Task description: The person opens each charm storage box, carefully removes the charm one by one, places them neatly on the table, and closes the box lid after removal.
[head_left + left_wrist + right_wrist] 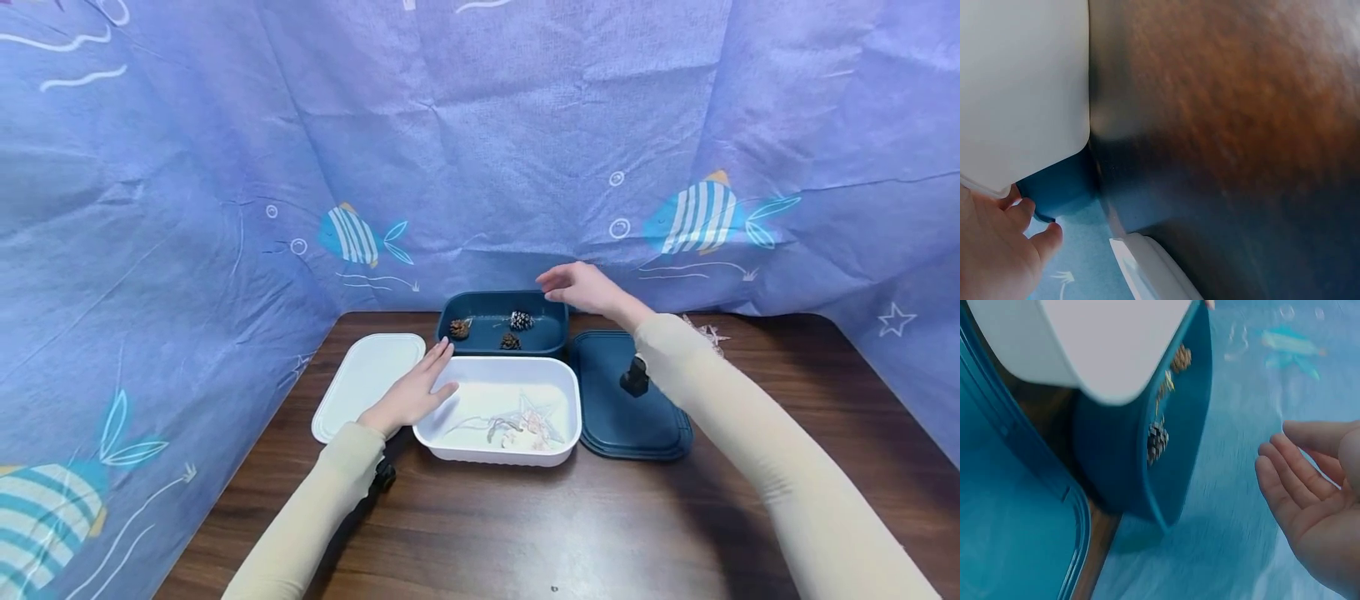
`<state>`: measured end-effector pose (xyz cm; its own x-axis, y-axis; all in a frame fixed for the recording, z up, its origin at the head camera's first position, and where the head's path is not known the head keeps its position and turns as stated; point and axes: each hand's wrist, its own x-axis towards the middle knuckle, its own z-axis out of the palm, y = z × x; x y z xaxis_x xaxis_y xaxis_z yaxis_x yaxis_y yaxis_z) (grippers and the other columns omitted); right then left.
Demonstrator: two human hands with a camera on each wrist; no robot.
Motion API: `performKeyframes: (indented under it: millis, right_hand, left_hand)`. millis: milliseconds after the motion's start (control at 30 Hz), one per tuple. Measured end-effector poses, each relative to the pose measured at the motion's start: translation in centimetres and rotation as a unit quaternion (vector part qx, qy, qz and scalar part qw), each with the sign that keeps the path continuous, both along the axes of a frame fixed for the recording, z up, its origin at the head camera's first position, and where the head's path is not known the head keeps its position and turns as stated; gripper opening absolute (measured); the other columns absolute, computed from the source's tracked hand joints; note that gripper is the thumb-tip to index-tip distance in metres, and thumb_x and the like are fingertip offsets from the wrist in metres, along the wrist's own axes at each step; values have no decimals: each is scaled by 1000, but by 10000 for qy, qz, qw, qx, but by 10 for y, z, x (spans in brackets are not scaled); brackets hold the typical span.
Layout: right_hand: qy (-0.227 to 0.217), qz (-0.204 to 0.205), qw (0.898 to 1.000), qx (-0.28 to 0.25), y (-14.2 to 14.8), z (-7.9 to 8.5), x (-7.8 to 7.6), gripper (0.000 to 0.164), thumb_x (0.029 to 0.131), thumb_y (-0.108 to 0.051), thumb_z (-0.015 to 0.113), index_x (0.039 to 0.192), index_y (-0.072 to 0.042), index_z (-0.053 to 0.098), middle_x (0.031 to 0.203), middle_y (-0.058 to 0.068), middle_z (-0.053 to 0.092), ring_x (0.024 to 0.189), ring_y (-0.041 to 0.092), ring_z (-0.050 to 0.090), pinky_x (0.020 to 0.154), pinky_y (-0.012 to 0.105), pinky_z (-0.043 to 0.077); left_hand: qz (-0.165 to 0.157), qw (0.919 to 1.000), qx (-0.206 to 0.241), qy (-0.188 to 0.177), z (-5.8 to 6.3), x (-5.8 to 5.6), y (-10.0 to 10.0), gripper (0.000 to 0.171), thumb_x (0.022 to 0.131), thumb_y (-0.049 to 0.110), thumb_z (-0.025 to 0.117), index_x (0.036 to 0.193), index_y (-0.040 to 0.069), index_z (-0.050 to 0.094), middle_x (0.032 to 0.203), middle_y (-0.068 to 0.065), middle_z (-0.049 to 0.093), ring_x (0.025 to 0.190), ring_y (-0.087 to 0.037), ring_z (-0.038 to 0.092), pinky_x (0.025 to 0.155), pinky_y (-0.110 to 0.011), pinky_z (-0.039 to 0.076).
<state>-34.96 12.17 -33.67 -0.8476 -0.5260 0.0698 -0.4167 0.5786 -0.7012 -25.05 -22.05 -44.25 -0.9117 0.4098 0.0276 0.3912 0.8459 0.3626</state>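
Observation:
My left hand (416,393) reaches over the left rim of a white box (495,456), fingers stretched toward its back left corner. Pale star-shaped and shell-like pieces (528,429) lie inside that box. Behind it stands a dark blue box (491,302) with a brown pine cone (460,328), a second brown one (510,341) and a white-tipped dark one (521,320). My right hand (588,288) hovers above the blue box's back right corner. In the right wrist view its fingers (1285,481) bend loosely, with nothing between them.
On the left lies a white lid (367,379). A dark blue lid (615,417) lies to the right, under my right forearm. Beyond my right sleeve a pale star-shaped piece (708,333) shows on the brown table (480,533). A blue fish-print cloth (510,167) hangs behind.

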Motion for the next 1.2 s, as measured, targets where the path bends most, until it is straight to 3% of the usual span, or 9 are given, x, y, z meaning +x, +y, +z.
performKeyframes:
  millis: [133,333,433,667,867,1033,1200]
  right_hand:
    - [103,698,9972,255,-20,-1,10,35,101,-9,60,135,-3,62,126,19,66,115,30,64,96,44,52]
    - [201,1513,9848,832,-45,-3,26,34,100,-8,61,134,-2,63,122,17,68,112,27,65,94,39,54]
    - [152,1870,9740,1272,-54,-4,31,34,99,-9,62,132,-2,65,121,15,69,111,25,65,94,37,54]
    - [-422,2657,9404,2082,-65,-14,32,31,98,-11,63,128,-4,68,120,10,70,107,15,65,91,33,54]
    - [-954,2667,9161,2837,-78,-26,41,29,96,-11,66,124,-9,71,112,-1,70,106,11,63,94,32,51]
    - [-998,2770,8950,3350,-84,-42,49,19,93,-12,71,111,-14,76,110,-5,69,103,9,60,95,31,50]
    - [-1028,2686,8933,3453,-86,-51,52,14,92,-12,73,104,-16,77,104,-7,68,97,10,58,94,33,49]
  left_hand:
    - [10,10000,20,5,0,0,0,73,106,38,51,162,7,16,169,-10,9,154,-32,12,121,-51,21]
    - [-9,10000,12,41,1,-1,0,73,106,38,51,162,7,16,169,-10,8,154,-32,13,120,-51,21]
    - [23,10000,7,8,0,-2,0,73,106,39,52,162,7,17,169,-9,8,154,-32,12,120,-51,22]
    - [62,9999,-63,-49,-1,-2,0,75,105,40,52,162,9,14,170,-6,6,154,-29,10,121,-50,21]
    - [16,10000,-31,-52,0,-1,-1,74,106,40,51,162,10,14,170,-6,5,154,-30,11,121,-50,21]
    - [4,9999,-25,-135,0,-1,0,74,106,41,50,162,10,13,170,-4,3,155,-29,9,121,-50,20]
    - [-5,10000,-43,-53,0,-1,0,74,106,39,51,162,7,14,170,-8,6,154,-31,10,121,-50,20]
